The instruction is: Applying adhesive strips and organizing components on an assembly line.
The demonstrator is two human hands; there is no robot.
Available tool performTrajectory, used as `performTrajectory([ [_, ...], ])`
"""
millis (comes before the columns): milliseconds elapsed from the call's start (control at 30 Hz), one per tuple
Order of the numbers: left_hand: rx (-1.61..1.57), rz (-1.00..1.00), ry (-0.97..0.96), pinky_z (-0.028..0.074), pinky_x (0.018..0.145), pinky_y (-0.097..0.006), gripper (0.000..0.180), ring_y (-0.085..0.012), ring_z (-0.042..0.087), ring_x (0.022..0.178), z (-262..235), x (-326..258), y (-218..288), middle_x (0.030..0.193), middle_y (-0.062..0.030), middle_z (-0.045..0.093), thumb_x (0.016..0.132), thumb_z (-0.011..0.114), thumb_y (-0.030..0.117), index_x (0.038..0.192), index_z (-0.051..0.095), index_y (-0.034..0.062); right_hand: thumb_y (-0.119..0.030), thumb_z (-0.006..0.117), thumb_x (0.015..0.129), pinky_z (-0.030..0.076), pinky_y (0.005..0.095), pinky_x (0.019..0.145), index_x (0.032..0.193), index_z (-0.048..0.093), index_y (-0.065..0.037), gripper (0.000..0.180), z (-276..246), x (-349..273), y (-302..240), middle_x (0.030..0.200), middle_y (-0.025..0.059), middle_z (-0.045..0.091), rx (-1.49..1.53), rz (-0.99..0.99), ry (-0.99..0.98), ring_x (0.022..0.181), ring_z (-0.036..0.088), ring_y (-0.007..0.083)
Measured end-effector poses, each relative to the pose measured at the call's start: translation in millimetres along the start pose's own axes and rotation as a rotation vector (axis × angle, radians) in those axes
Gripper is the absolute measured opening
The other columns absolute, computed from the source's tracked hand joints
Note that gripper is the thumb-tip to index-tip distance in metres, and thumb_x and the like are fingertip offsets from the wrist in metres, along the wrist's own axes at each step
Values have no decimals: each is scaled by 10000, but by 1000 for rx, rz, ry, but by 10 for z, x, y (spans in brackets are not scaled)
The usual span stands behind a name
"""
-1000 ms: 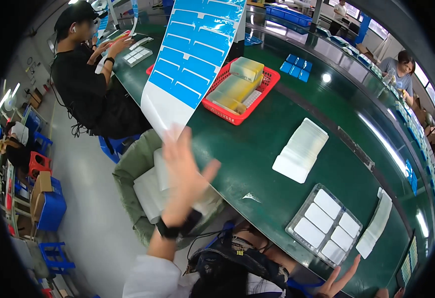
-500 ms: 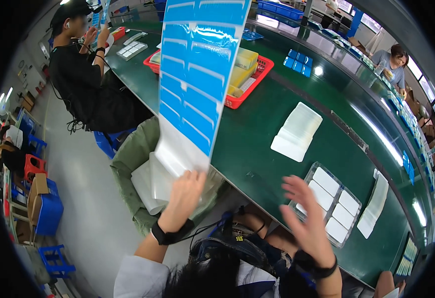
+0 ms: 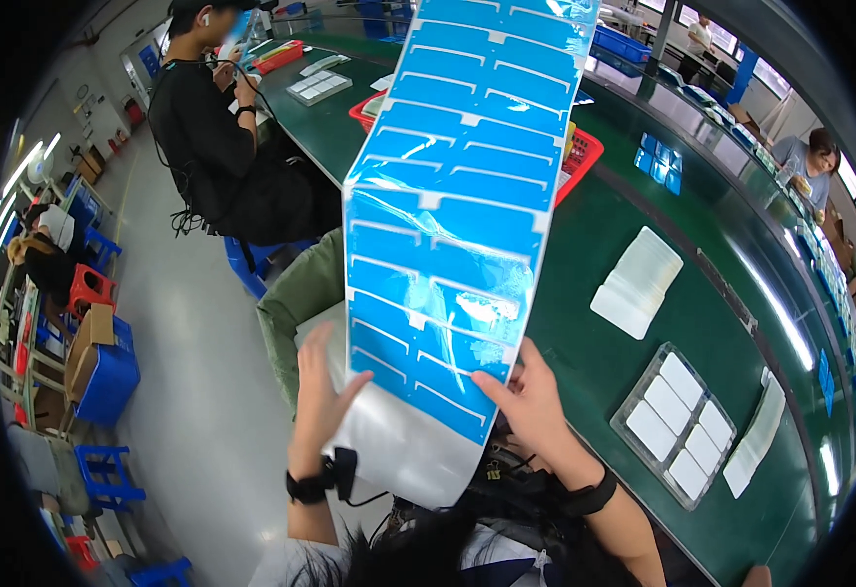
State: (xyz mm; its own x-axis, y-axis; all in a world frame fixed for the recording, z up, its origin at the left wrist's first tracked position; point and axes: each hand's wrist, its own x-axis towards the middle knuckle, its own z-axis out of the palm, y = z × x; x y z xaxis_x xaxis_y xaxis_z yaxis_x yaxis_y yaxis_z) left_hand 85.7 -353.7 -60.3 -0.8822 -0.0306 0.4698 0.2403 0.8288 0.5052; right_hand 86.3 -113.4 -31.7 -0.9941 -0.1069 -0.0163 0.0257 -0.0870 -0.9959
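Observation:
A long glossy plastic sheet point(image 3: 448, 235) printed with rows of blue rectangles stretches up and away in front of me. Its lower end is a plain whitish film point(image 3: 399, 450) that curls toward my lap. My right hand point(image 3: 536, 401) pinches the sheet's right edge, thumb on the front and fingers behind. At the left edge, my left hand point(image 3: 320, 401) has its fingers spread, with the thumb close to or touching the sheet. Both wrists wear black bands. Behind the sheet, a green fabric bin point(image 3: 296, 293) is partly hidden.
On the green table point(image 3: 565, 323) lie a stack of pale cards point(image 3: 638, 284), a tray of white rectangular pieces point(image 3: 677, 426) and a fanned strip of cards point(image 3: 756, 435). A red basket point(image 3: 580, 166) stands behind the sheet. A co-worker in black point(image 3: 223, 147) sits at far left.
My right hand has come from the air onto the sheet's right edge. My left hand has let go of the lower end and opened beside the left edge. The sheet has moved right and nearer.

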Motion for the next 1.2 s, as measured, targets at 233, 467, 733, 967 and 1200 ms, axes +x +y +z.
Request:
performTrajectory([
  [233, -1064, -422, -378, 463, 828, -263, 355, -142, 582, 937, -405, 99, -279, 1005, -94, 619, 758, 669, -31, 1082, 527, -57, -103, 616, 831, 479, 329, 808, 1323, 266, 19, 615, -177, 178, -214, 1195, 204, 511, -49, -119, 249, 967, 596, 256],
  [467, -929, -236, -150, 490, 708, -246, 231, -123, 612, 803, -592, 179, 316, 862, -76, 640, 698, 680, -117, 891, 581, -37, -299, 626, 774, 421, 383, 820, 1072, 526, 4, 437, 510, 91, -661, 1047, 145, 526, -916, -799, 60, 968, 503, 310],
  [733, -876, -254, -240, 477, 728, -248, 273, -120, 601, 807, -259, 127, 131, 877, -84, 641, 689, 696, -95, 917, 560, -35, -128, 608, 783, 450, 304, 565, 812, 592, -41, 93, 500, 70, -537, 722, 41, 578, -787, -819, 160, 633, 574, 204],
  [967, -680, -293, -359, 504, 756, -312, 360, -185, 602, 874, 911, 327, -1825, 997, -134, 611, 713, 693, -18, 1030, 526, -44, -114, 557, 878, 467, 253, 675, 879, 599, 11, 131, -429, -281, -774, 822, 50, 630, 5, -335, 367, 788, 585, 84],
  [1200, 640, -169, -105, 485, 767, -425, 514, -280, 537, 990, 723, 796, -664, 1177, -145, 496, 700, 723, 101, 1127, 465, -24, -86, 465, 925, 455, 240, 774, 963, 549, 41, 157, -1326, -1096, -1060, 993, 119, 626, 90, -639, 746, 869, 579, 126],
])
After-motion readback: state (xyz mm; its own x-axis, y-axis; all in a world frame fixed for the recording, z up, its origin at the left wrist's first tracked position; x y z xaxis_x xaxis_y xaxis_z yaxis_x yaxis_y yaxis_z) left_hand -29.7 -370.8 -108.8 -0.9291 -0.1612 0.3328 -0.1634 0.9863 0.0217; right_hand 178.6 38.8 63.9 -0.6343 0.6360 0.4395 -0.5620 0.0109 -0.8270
